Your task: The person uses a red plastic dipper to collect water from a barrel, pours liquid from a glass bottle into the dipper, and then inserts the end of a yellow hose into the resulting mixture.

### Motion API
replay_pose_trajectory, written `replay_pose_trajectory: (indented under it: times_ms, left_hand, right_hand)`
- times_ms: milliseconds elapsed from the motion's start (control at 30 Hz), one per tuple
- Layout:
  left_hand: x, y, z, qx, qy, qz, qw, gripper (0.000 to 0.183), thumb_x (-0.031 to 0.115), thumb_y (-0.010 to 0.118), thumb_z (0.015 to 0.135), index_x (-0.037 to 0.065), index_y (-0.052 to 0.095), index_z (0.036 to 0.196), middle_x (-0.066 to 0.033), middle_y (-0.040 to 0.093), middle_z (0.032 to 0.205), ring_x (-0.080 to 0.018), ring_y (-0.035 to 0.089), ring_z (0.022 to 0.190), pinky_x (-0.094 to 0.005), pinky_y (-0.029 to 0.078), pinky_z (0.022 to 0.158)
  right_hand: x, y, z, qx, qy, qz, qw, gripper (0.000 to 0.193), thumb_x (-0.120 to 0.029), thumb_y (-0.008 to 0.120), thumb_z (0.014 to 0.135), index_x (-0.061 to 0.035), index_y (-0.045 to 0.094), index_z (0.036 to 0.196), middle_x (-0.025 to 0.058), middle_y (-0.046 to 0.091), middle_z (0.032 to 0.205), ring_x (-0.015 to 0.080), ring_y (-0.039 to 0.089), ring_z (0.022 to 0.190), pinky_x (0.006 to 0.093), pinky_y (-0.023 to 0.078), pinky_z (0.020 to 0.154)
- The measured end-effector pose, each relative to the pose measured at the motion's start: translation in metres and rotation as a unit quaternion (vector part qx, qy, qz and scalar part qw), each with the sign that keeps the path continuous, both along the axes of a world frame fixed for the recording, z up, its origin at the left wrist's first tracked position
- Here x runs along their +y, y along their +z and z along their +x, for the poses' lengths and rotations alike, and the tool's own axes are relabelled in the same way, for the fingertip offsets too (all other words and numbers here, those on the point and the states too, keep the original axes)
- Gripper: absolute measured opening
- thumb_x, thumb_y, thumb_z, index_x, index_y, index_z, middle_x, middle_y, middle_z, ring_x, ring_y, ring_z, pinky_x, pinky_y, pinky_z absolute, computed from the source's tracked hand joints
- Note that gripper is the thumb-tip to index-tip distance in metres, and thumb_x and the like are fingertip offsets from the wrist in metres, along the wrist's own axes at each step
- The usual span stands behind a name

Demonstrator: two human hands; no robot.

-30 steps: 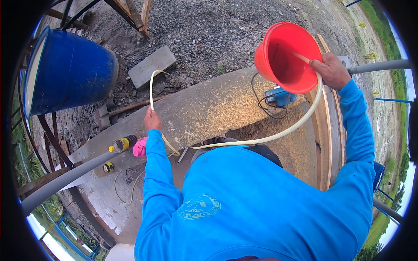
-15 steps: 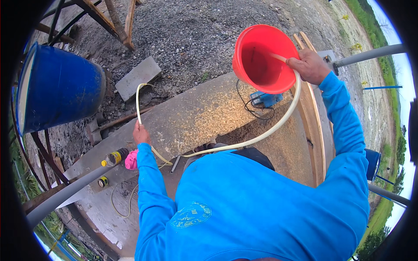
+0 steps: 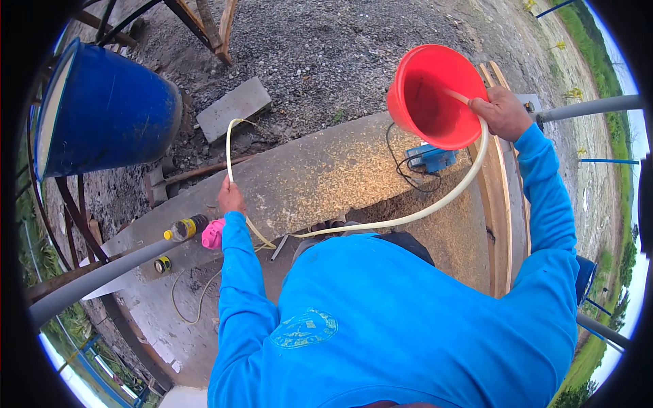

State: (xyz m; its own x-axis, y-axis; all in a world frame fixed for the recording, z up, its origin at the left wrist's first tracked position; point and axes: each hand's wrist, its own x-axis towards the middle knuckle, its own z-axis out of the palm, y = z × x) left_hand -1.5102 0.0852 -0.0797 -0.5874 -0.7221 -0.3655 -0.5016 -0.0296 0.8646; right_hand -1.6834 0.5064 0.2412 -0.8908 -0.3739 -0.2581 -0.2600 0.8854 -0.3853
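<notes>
My right hand [image 3: 502, 113] grips the rim of a red bucket [image 3: 408, 102], its mouth tilted toward me. Under the same hand a pale hose [image 3: 435, 209] is pinched at the rim; one end reaches into the bucket, and whether any liquid is inside I cannot tell. The hose loops down past my body to my left hand [image 3: 232, 197], which is closed around it. Beyond that hand the other end curves up and over, pointing toward a grey concrete block [image 3: 235, 109]. A pink cloth-like bundle [image 3: 213, 234] lies beside my left forearm.
A large blue drum [image 3: 109, 109] stands at far left. Wood shavings cover the concrete slab [image 3: 286, 163], with a blue corded power tool [image 3: 432, 158] beyond. Long wooden boards [image 3: 495, 211] lie at right. A yellow-capped bottle [image 3: 186, 228] and small can [image 3: 162, 264] sit near a grey pole [image 3: 102, 282].
The whole scene has shifted slightly right in view. Both hands keep their hold on the hose, and the bucket stays tilted at nearly the same angle.
</notes>
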Motion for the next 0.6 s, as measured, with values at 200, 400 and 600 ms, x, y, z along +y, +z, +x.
replay_pose_trajectory:
  times_ms: [200, 400, 600]
  left_hand:
    - [0.001, 0.004, 0.003, -0.004, 0.009, -0.013, 1.0, 0.033, 0.008, 0.038, 0.074, 0.006, 0.048, 0.105, -0.0009, 0.05, 0.067, -0.0063, 0.04, 0.053, -0.0224, 0.035, 0.047]
    - [0.005, 0.012, 0.005, -0.034, 0.012, -0.027, 0.999, 0.033, 0.009, 0.038, 0.074, 0.006, 0.049, 0.105, -0.0012, 0.05, 0.066, -0.0071, 0.041, 0.052, -0.0233, 0.035, 0.047]
    - [0.003, 0.006, 0.006, -0.039, 0.015, -0.026, 0.999, 0.032, 0.01, 0.039, 0.074, 0.006, 0.049, 0.104, -0.0038, 0.053, 0.07, -0.0092, 0.045, 0.055, -0.0252, 0.037, 0.05]
  right_hand:
    - [0.0, -0.002, -0.001, 0.006, 0.004, -0.016, 1.0, 0.029, -0.026, 0.043, 0.07, 0.0016, 0.052, 0.067, 0.018, 0.046, 0.053, 0.0251, 0.045, 0.048, 0.0346, 0.036, 0.048]
    - [-0.005, 0.0, 0.001, -0.019, -0.022, -0.022, 0.999, 0.03, -0.026, 0.042, 0.07, 0.0021, 0.051, 0.067, 0.0179, 0.045, 0.052, 0.0257, 0.044, 0.048, 0.0353, 0.035, 0.049]
    - [0.002, -0.003, -0.002, 0.009, 0.006, 0.001, 1.0, 0.029, -0.026, 0.043, 0.07, 0.0016, 0.051, 0.066, 0.0182, 0.045, 0.053, 0.0268, 0.044, 0.049, 0.0356, 0.035, 0.049]
